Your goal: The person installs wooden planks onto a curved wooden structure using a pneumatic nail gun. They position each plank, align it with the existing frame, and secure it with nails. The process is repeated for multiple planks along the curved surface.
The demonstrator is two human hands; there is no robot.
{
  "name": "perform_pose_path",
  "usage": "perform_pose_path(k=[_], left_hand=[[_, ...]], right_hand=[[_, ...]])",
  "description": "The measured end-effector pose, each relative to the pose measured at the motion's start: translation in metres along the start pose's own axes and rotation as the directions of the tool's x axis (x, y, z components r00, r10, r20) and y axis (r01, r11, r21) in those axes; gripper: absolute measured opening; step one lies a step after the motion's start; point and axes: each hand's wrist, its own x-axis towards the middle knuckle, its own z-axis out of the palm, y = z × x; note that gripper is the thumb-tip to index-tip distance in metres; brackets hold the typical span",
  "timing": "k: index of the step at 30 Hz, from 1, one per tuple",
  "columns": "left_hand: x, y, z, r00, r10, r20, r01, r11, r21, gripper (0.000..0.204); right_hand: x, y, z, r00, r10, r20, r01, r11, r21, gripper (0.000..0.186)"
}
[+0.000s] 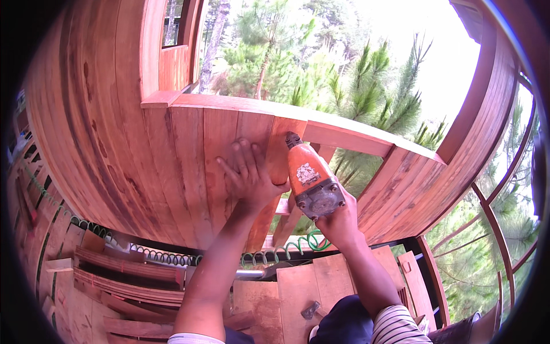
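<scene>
In my right hand (342, 222) is an orange nail gun (309, 166), its handle gripped and its dark nose pressed at or close to the top of a reddish wooden board (279, 157). That upright board is the last in a row of wall planks (189, 155), just below the window sill (240, 104). My left hand (250, 178) lies against the planks with its fingers spread, the thumb reaching onto the same board. Whether the nose actually touches the wood I cannot tell. A green coiled air hose (316, 241) hangs below the gun.
Right of the board is a gap in the wall with framing (346, 140) and trees behind it. More planks (401, 189) continue beyond. Stacked boards (126, 268) lie at lower left. A hammer (310, 310) rests on the plank floor (298, 286) near my legs.
</scene>
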Motion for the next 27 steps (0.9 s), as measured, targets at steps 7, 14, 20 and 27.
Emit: perform_pose_path(k=[7, 14, 20, 27], left_hand=[[-0.001, -0.002, 0.007, 0.997, 0.026, -0.07, -0.026, 1.0, 0.004, 0.134], [0.001, -0.003, 0.005, 0.993, 0.031, -0.115, -0.031, 1.0, 0.007, 0.135], [0.001, -0.004, 0.01, 0.991, 0.033, -0.129, -0.033, 0.999, 0.006, 0.136], [0.004, -0.004, 0.0, 0.999, 0.003, -0.037, -0.003, 1.0, -0.003, 0.134]], right_hand=[[0.001, 0.003, 0.01, 0.997, -0.046, -0.068, 0.048, 0.998, 0.033, 0.096], [0.003, -0.002, 0.008, 0.999, -0.029, -0.04, 0.031, 0.998, 0.055, 0.092], [0.005, -0.002, 0.012, 0.994, -0.08, -0.071, 0.082, 0.996, 0.026, 0.093], [0.007, -0.011, 0.005, 0.999, -0.047, -0.02, 0.048, 0.996, 0.071, 0.09]])
